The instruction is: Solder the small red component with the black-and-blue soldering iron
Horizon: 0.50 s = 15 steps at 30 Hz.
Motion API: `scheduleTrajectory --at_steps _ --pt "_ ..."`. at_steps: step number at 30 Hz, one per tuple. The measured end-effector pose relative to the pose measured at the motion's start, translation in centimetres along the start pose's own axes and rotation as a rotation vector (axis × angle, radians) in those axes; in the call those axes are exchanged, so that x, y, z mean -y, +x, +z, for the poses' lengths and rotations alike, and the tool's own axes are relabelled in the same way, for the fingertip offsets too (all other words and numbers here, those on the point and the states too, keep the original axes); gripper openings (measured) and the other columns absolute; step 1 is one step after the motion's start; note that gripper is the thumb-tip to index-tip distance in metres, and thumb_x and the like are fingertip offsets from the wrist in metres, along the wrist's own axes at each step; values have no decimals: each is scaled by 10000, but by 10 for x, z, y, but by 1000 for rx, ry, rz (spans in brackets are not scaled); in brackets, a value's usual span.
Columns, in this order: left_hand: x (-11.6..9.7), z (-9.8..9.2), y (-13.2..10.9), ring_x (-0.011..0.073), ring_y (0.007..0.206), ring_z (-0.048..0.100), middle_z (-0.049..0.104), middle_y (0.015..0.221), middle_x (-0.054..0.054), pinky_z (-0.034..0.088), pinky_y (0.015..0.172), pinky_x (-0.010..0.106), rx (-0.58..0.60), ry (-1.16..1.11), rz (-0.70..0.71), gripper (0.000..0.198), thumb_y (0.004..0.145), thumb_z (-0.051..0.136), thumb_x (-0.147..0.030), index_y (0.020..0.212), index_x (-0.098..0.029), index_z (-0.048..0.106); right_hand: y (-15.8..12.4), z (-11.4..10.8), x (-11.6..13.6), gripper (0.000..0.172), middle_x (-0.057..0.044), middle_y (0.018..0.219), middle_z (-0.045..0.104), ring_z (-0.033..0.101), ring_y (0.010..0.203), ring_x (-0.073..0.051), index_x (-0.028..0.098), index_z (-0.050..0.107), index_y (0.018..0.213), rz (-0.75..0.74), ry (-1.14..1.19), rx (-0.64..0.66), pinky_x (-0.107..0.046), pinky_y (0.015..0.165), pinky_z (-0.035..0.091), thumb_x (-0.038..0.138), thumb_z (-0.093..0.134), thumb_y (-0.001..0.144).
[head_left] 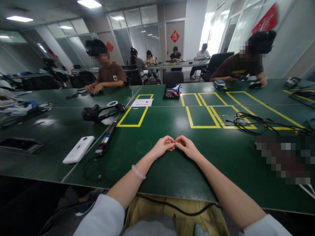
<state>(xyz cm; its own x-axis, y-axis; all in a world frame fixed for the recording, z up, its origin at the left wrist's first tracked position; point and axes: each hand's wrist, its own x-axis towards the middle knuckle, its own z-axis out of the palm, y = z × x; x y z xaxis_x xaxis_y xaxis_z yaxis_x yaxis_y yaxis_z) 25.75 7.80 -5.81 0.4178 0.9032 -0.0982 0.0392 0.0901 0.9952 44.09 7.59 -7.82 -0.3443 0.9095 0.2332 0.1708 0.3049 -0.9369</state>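
Observation:
My left hand (165, 146) and my right hand (186, 146) meet above the green table (162, 177), fingertips against fingertips. The fingers of both are curled into a pinch. A tiny reddish spot shows where they touch; whether it is an object or a fingernail is too small to tell. A pale bracelet (138, 172) circles my left wrist. Yellow tape outlines (129, 125) mark the tabletop beyond my hands.
Left of my arms lie a white phone-like device (78, 149), a cabled device (105, 141) and a black headset (94, 113). Farther back are a paper sheet (142, 102) and a black tray (171, 96). Black cables (246, 123) lie at right. Several people sit beyond.

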Motion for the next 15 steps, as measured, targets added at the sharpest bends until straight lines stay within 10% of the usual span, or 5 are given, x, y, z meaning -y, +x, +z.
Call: scheduleTrajectory --at_steps 9,15 --pt "-15 -5 -13 158 868 647 670 957 59 505 750 277 -6 437 165 235 840 552 -328 1033 -194 559 2 -4 -2 223 -1 724 598 519 620 -120 164 607 925 43 -63 15 -255 607 427 331 628 779" --pt "-39 -69 -59 227 1158 551 579 1265 86 431 981 376 -200 969 119 455 869 476 -409 1290 -239 498 0 -3 2 204 12 698 573 496 606 -112 161 606 930 53 -73 37 -245 598 423 287 623 771"
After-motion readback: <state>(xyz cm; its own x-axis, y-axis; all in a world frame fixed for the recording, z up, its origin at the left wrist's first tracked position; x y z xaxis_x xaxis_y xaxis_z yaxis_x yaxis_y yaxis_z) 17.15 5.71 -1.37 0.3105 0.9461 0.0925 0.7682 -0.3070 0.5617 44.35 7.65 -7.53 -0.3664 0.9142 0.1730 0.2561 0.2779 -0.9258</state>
